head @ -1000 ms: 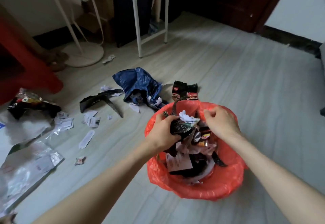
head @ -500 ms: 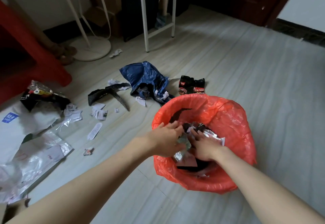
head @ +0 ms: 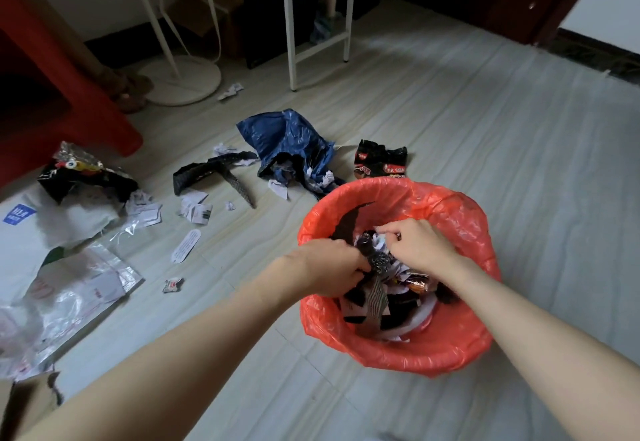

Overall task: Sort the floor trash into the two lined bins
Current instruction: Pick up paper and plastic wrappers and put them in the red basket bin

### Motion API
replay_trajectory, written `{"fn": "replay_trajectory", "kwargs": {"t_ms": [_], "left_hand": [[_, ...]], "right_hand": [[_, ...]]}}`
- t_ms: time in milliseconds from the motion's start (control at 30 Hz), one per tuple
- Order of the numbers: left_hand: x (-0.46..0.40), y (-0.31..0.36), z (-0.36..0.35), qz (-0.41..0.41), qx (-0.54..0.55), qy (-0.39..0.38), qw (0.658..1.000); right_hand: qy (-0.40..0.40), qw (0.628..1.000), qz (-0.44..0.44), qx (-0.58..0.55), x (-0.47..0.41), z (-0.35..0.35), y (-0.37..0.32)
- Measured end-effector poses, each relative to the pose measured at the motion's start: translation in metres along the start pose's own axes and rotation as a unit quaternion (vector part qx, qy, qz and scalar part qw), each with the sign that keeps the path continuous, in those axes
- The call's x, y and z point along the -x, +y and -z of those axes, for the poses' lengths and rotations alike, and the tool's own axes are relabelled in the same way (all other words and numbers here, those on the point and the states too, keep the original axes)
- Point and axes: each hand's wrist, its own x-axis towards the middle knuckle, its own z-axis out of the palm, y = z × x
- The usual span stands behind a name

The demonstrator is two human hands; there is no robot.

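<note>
You are gripping dark wrappers with your left hand (head: 330, 267) and pinching white scraps with your right hand (head: 420, 245) inside the red-lined bin (head: 460, 354), probably compacting them, while floor trash (head: 287, 146) is waiting at eleven o'clock.

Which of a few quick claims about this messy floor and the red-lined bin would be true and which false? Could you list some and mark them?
1. Both hands are inside the bin with the red liner. True: the left hand and right hand are both in among its trash.
2. The bin is empty. False: it holds wrappers and paper scraps.
3. A crumpled blue bag lies on the floor beyond the bin. True.
4. The left hand rests flat on the floor. False: it grips a dark crinkled wrapper over the bin.
5. The black and red snack packet is already in the bin. False: it lies on the floor just beyond the rim.
</note>
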Motion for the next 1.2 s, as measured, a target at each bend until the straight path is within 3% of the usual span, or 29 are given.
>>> {"fn": "replay_trajectory", "kwargs": {"t_ms": [100,233,333,433,533,700,833,967,1100,1200], "left_hand": [[0.008,-0.014,0.020,0.016,0.083,0.062,0.995],[0.026,-0.041,0.051,0.041,0.151,0.144,0.977],[0.045,-0.067,0.068,0.112,0.190,0.195,0.956],[0.077,-0.107,0.060,0.189,0.205,0.204,0.938],[0.119,-0.151,0.022,0.275,0.209,0.164,0.924],[0.186,-0.214,-0.069,0.421,0.271,0.111,0.858],[0.216,-0.250,-0.123,0.486,0.279,0.124,0.819],[0.209,-0.287,-0.141,0.492,0.171,0.147,0.841],[0.177,-0.334,-0.134,0.458,0.052,0.105,0.881],[0.157,-0.372,-0.133,0.451,0.052,0.084,0.887]], "right_hand": [[0.082,0.994,0.006,0.076,0.003,0.012,-0.013],[0.195,0.980,0.035,0.018,0.001,0.027,-0.040],[0.203,0.973,0.106,-0.015,-0.006,0.033,-0.080],[0.164,0.970,0.178,-0.033,-0.022,0.027,-0.133],[0.079,0.972,0.221,0.005,-0.041,0.002,-0.178],[-0.063,0.975,0.208,0.039,-0.079,-0.066,-0.230],[-0.152,0.962,0.209,0.089,-0.107,-0.126,-0.265],[-0.172,0.960,0.204,0.085,-0.138,-0.174,-0.291],[-0.199,0.943,0.199,0.174,-0.167,-0.206,-0.304],[-0.190,0.932,0.203,0.234,-0.189,-0.227,-0.303]]}}
